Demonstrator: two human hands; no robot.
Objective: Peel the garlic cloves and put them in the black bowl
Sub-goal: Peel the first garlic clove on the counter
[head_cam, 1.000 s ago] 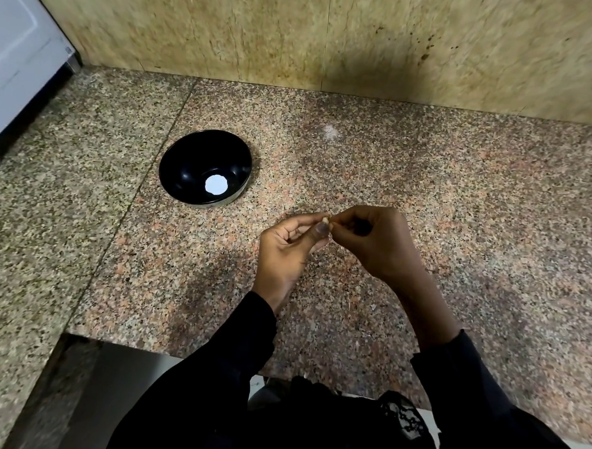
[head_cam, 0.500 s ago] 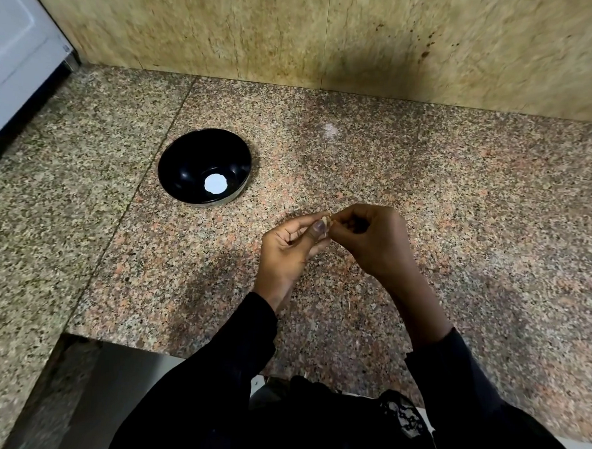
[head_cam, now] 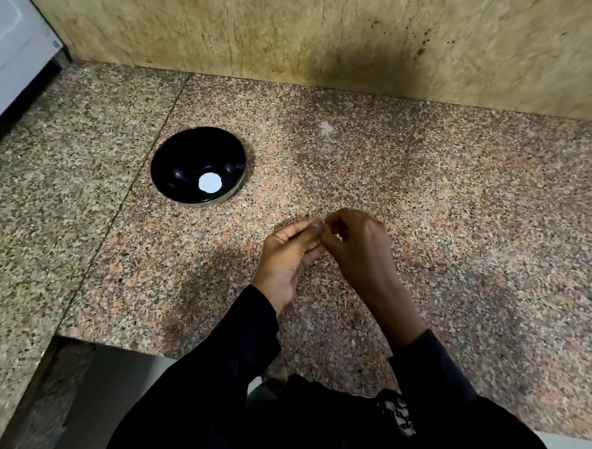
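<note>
- The left hand [head_cam: 288, 254] and the right hand [head_cam: 355, 243] met fingertip to fingertip above the granite surface [head_cam: 460, 205], a little in front of the person
- The grip of the left hand was a pinch: thumb and forefinger were pressed together at their tips, the other fingers loosely spread below
- The grip of the right hand was curled in, its fingertips pinching at the same spot as the left
- The garlic clove lay hidden between those fingertips; it was too small and too covered to make out, so it could only be judged that both hands held it there
- The black bowl [head_cam: 174, 170] stood on the surface, well apart from the hands, to the left and farther back; only a round white patch [head_cam: 210, 182] showed at its bottom, and no cloves could be seen in it
- The step in hand looked like the peeling itself, with the task at an early stage
- To do it well, the left hand would best hold the clove steady while the right caught a loose edge of skin with a nail and drew it off in strips, without squeezing hard enough to bruise the clove
- Working low over the surface would keep a dropped clove from rolling far
</note>
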